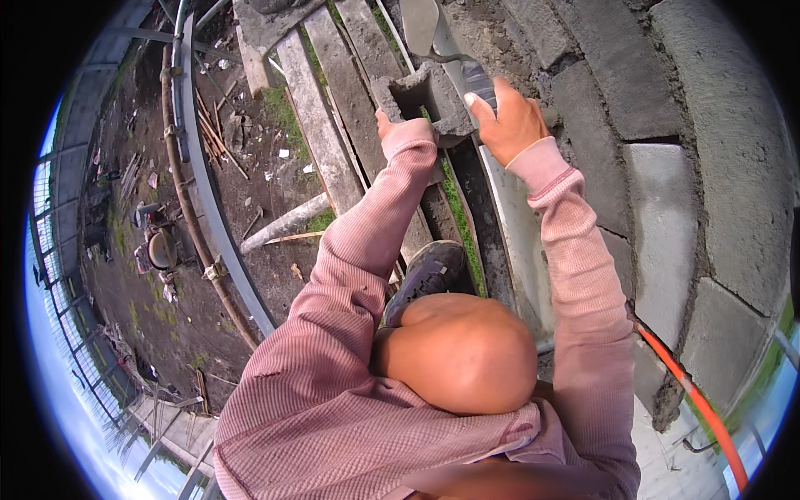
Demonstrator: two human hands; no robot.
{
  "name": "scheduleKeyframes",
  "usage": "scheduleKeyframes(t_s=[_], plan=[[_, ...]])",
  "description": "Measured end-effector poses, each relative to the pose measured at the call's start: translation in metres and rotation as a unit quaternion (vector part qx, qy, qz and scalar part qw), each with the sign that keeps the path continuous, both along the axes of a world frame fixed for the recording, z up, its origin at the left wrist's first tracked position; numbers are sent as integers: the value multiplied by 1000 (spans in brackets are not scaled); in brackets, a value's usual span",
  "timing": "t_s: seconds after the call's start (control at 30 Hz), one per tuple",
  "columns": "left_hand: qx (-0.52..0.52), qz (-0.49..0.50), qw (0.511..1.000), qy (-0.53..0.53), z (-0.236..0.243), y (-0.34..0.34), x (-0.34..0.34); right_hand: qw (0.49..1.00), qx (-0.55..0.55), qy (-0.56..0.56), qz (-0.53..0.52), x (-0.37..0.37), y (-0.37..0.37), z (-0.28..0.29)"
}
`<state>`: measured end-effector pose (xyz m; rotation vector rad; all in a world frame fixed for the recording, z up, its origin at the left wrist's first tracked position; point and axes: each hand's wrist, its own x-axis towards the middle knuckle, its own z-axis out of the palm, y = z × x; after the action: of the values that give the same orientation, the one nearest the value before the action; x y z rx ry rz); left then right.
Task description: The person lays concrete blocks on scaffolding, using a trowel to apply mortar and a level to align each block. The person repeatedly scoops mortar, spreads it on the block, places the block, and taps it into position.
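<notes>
A grey hollow concrete block [454,107], its opening turned up, stands over the planks ahead of me. My left hand [406,133] is closed around its near left side; most of the fingers are hidden behind the sleeve and block. In my right hand [515,123] is a trowel [421,29], gripped by its handle with the thumb laid along it. The trowel's metal blade points away from me, beyond the block's far right side. Grey mortar seems to coat the block's rim.
Worn planks [312,117] run beneath the block, with gaps and grass between. My shoe [429,271] rests among them. To the right rises a mortared block wall [667,225], with an orange strip [700,404] near it. A metal beam [218,183] and debris-strewn ground lie left.
</notes>
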<state>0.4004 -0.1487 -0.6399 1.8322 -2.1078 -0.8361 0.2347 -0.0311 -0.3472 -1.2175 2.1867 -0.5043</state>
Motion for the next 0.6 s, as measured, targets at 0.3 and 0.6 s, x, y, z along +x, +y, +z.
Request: scheduleKeyframes(t_s=[0.3, 0.6], plan=[[181, 255, 905, 287, 77, 16, -11, 988, -51, -146, -30, -11, 0, -12], [-128, -118, 969, -174, -5, 2, 10, 998, -19, -48, 24, -7, -4, 2]])
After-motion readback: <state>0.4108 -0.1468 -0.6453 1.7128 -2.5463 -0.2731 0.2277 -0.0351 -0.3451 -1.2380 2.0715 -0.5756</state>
